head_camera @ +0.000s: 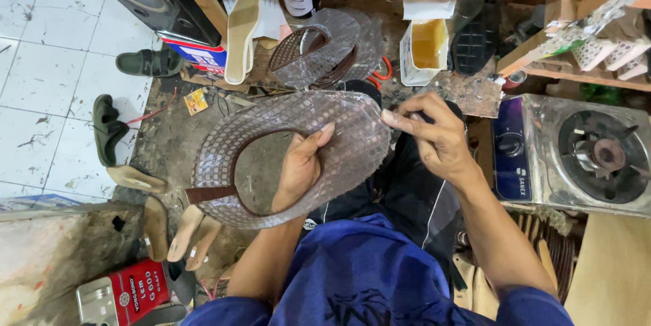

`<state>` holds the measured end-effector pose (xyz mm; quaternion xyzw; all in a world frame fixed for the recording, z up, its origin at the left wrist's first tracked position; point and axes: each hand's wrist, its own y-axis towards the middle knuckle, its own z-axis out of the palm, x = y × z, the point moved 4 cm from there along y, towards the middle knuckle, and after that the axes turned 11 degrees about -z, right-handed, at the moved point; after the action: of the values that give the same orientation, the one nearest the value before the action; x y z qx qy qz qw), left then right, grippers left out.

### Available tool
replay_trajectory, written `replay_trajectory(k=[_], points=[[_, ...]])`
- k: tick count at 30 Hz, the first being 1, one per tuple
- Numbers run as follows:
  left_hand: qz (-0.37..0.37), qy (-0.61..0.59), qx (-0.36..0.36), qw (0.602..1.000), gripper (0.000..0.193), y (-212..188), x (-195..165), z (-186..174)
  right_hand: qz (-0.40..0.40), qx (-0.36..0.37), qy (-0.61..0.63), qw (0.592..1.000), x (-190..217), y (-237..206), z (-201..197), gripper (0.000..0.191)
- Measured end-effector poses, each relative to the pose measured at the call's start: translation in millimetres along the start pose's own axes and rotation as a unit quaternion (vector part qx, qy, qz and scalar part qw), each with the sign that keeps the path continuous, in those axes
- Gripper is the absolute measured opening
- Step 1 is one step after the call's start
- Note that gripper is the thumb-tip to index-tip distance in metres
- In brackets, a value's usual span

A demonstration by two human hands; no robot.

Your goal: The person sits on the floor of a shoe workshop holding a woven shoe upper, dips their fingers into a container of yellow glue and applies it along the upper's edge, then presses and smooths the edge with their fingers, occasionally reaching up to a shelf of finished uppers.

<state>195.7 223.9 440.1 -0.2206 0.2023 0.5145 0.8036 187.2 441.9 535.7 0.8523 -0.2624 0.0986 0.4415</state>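
The left hand holds the big see-through sandal strap from below — thumb on top, over the lap. Its long side runs left to right. The right hand pinches its right tip — it is nearer there.

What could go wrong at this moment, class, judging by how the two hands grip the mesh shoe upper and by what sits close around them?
1. The right hand pinches only the edge of the mesh upper; the thin piece might slip or stretch.
2. The left hand holds only the inner rim, so the curved upper could flop or crease.
3. The open tub of yellowish paste stands just beyond; a swinging edge could possibly tip it.
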Motion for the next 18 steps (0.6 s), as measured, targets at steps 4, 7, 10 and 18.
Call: replay_trajectory(k=[4, 7, 10, 18], points=[[-0.009, -0.022, 0.002, 1.0, 0.028, -4.9, -3.0, 11.4, 0.001, -0.018, -0.026, 0.999, 2.6, 2.3, -2.3, 0.053], [-0.006, -0.022, 0.003, 1.0, 0.028, -4.9, -5.0, 17.6, -0.02, -0.012, -0.042, 0.999, 3.9, 4.7, -2.9, 0.057], [0.024, -0.018, -0.005, 1.0, 0.029, -5.7, -8.4, 18.6, -0.031, -0.02, -0.044, 0.998, 5.4, 7.3, -3.1, 0.056], [0.065, 0.005, -0.047, 0.997, 0.028, -2.8, -11.5, 14.8, -0.082, -0.02, -0.075, 0.994, 11.2, 7.7, -1.7, 0.053]])
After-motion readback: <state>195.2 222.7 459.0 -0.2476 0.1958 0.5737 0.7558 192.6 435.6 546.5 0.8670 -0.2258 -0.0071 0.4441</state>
